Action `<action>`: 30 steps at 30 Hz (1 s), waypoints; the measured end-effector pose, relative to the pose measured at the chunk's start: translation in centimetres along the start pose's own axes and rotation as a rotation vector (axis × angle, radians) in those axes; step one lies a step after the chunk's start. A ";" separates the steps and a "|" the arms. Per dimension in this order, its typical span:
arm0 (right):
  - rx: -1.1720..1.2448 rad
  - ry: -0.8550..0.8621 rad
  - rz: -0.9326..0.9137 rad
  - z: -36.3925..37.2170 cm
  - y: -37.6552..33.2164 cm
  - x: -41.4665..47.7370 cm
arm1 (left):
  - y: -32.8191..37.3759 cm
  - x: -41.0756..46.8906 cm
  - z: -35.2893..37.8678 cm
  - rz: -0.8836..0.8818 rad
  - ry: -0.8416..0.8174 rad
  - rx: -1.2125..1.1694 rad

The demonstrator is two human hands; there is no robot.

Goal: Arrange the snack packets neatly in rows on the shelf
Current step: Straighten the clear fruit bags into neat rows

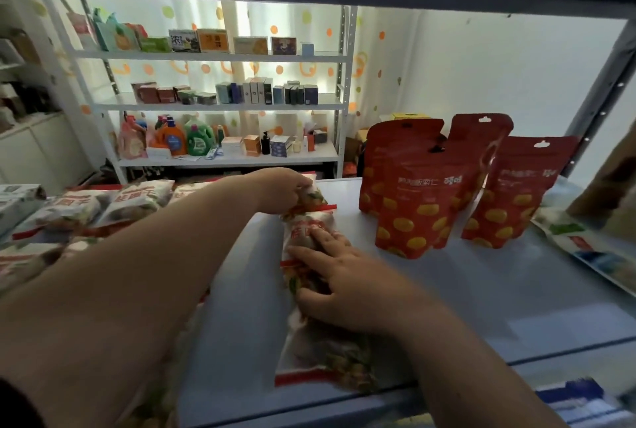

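Left hand (278, 192) pinches far white-red plastic snack packet (311, 199); right hand (344, 286) pressed flat on nearer packet (304, 357). Light, slippery: grip seams.

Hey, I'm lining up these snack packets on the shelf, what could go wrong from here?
1. The near packet lies at the front edge of the shelf; a nudge from the right hand could slide it off.
2. The red pouches stand upright close beside that hand; a bump might topple them.
3. The left hand grips the far packet while its forearm crosses above the left pile of packets, which it may drag askew.
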State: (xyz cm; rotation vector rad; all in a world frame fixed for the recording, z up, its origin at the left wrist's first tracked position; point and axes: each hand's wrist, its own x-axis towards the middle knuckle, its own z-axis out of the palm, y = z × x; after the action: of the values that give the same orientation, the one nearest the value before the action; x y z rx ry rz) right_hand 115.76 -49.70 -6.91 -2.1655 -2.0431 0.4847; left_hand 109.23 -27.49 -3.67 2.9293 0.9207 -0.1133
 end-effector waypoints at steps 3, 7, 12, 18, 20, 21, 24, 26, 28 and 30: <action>0.017 -0.012 -0.017 -0.2 0.4 0.2 | 0.1 0.8 -0.1 0.001 0.004 -0.004; 0.005 -0.010 -0.026 -0.6 0.6 0.5 | 0.0 1.4 -0.2 0.002 0.000 0.013; -0.002 -0.011 0.000 -1.1 1.1 0.9 | 0.2 1.9 0.0 0.025 0.016 0.043; -0.010 -0.008 -0.003 -1.1 1.2 0.9 | 0.5 1.7 0.2 0.030 0.040 0.022; -0.012 -0.015 0.003 -1.2 1.1 0.9 | 0.9 1.6 0.2 0.037 0.033 0.021; -0.009 -0.008 0.005 -1.3 1.0 0.7 | 1.1 1.4 0.1 0.039 0.036 0.014; 0.002 0.160 -0.027 -1.1 0.5 -0.4 | 1.6 0.5 -0.4 0.063 0.137 -0.052; 0.003 0.291 -0.015 -0.9 0.2 -1.5 | 1.9 -0.4 -1.0 0.153 0.214 -0.111; -0.017 0.306 0.049 -0.6 0.2 -2.7 | 2.0 -1.3 -1.6 0.245 0.182 -0.150; -0.054 0.248 0.092 -0.4 0.2 -3.8 | 2.3 -2.3 -1.8 0.286 0.094 -0.112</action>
State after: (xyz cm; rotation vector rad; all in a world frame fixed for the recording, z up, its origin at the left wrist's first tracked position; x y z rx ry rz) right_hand 115.94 -53.40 -6.05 -2.2295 -1.8529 0.1613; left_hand 108.76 -30.48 -1.58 2.9432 0.4905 0.0894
